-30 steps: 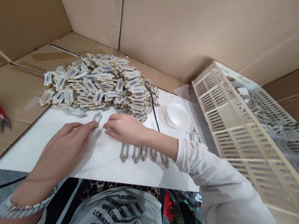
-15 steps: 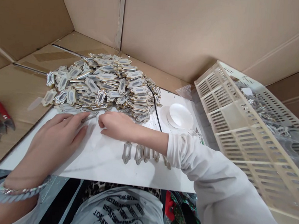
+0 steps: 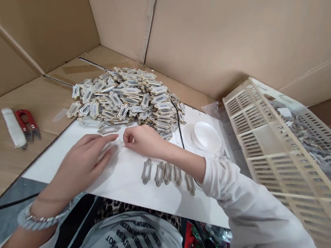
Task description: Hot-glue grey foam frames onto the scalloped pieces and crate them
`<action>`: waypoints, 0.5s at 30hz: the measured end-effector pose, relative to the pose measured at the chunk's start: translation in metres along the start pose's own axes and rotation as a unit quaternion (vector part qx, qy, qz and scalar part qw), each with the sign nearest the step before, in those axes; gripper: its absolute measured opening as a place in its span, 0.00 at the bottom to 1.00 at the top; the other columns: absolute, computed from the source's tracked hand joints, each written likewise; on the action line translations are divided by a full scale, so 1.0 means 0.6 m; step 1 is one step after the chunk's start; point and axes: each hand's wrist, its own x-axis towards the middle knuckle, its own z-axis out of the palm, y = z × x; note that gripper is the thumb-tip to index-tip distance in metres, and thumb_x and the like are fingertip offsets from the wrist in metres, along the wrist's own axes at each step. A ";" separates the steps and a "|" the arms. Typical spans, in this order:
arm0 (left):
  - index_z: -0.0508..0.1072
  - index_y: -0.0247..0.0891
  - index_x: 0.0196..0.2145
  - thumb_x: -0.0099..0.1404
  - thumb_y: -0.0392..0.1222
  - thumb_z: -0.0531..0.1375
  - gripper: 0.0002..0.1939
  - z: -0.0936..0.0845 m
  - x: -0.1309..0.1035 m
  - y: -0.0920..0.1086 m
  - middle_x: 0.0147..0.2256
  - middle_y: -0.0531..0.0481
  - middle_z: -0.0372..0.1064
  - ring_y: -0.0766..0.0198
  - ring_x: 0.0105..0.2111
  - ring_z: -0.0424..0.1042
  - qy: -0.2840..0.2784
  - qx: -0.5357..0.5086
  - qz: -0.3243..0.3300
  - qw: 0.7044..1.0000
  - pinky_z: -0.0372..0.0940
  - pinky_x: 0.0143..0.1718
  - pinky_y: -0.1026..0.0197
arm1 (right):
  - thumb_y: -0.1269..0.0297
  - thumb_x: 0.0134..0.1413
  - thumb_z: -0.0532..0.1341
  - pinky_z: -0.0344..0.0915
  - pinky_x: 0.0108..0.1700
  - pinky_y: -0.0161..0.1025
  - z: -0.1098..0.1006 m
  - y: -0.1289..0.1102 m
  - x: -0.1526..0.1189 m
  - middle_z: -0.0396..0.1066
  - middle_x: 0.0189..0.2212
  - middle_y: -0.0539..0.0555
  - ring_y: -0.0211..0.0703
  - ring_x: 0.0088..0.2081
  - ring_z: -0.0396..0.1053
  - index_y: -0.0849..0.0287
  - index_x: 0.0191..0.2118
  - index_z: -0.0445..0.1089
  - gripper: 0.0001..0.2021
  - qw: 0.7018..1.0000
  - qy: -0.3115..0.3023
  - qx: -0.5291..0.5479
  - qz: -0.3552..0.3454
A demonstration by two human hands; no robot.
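"What's nearest?"
"A row of five frames [image 3: 167, 180] on the white board [image 3: 121, 185], near side."
"And what's changed?"
"Farther left, the left hand [image 3: 85, 162]. Half a second ago it pinched a frame; now thumb and forefinger stand apart, nothing between them. That piece seems to be the loose frame [image 3: 109, 131] lying flat just beyond the fingertips, so it no longer occupies the hand."
"The right hand [image 3: 144, 140]?"
"Thumb and forefinger brought together; whether they pinch something tiny, I can't tell."
"Farthest?"
"The pile of frames [image 3: 128, 95], just past the loose one."
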 end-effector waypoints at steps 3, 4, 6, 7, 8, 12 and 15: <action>0.72 0.42 0.52 0.73 0.47 0.50 0.17 -0.009 -0.003 0.004 0.42 0.47 0.78 0.52 0.43 0.75 0.038 -0.012 -0.055 0.998 0.69 0.45 0.52 | 0.75 0.56 0.64 0.57 0.37 0.34 -0.010 0.003 -0.031 0.77 0.33 0.48 0.38 0.34 0.70 0.57 0.35 0.75 0.06 0.999 0.029 0.028 0.007; 0.73 0.41 0.51 0.73 0.47 0.50 0.17 -0.015 -0.003 0.002 0.42 0.46 0.77 0.51 0.44 0.75 0.046 -0.003 -0.079 0.996 0.69 0.45 0.51 | 0.76 0.56 0.64 0.58 0.37 0.34 -0.014 0.005 -0.044 0.77 0.32 0.48 0.37 0.33 0.70 0.58 0.35 0.75 0.06 0.999 0.038 0.037 0.012; 0.74 0.40 0.50 0.74 0.48 0.50 0.17 -0.026 -0.001 -0.008 0.41 0.47 0.77 0.50 0.43 0.75 0.054 0.028 -0.127 0.990 0.68 0.43 0.50 | 0.78 0.56 0.64 0.60 0.37 0.33 -0.023 0.008 -0.075 0.77 0.32 0.49 0.36 0.32 0.70 0.59 0.35 0.76 0.07 0.996 0.071 0.057 0.011; 0.75 0.41 0.49 0.74 0.49 0.49 0.18 -0.031 0.000 -0.014 0.39 0.47 0.77 0.50 0.42 0.75 0.057 0.041 -0.150 0.986 0.67 0.41 0.50 | 0.79 0.55 0.64 0.61 0.37 0.33 -0.027 0.011 -0.093 0.77 0.32 0.50 0.37 0.32 0.70 0.58 0.34 0.76 0.08 0.994 0.092 0.064 0.006; 0.75 0.41 0.48 0.74 0.50 0.49 0.19 -0.036 0.001 -0.021 0.38 0.48 0.77 0.49 0.42 0.75 0.060 0.052 -0.170 0.982 0.66 0.40 0.50 | 0.79 0.55 0.64 0.62 0.36 0.33 -0.032 0.014 -0.113 0.77 0.32 0.50 0.37 0.33 0.71 0.58 0.34 0.76 0.08 0.991 0.115 0.068 0.001; 0.75 0.42 0.47 0.74 0.51 0.49 0.19 -0.038 0.001 -0.025 0.40 0.48 0.77 0.53 0.37 0.75 0.078 0.035 -0.163 0.983 0.67 0.39 0.51 | 0.74 0.58 0.64 0.64 0.30 0.33 -0.042 0.024 -0.196 0.75 0.28 0.49 0.37 0.28 0.70 0.55 0.32 0.74 0.07 0.978 0.196 0.077 -0.002; 0.75 0.42 0.46 0.73 0.50 0.52 0.15 -0.025 -0.002 0.016 0.40 0.51 0.78 0.59 0.37 0.76 0.063 -0.033 -0.081 0.994 0.70 0.41 0.56 | 0.71 0.60 0.62 0.68 0.28 0.35 -0.039 0.027 -0.253 0.74 0.25 0.49 0.40 0.27 0.72 0.52 0.30 0.73 0.08 0.971 0.236 0.039 0.011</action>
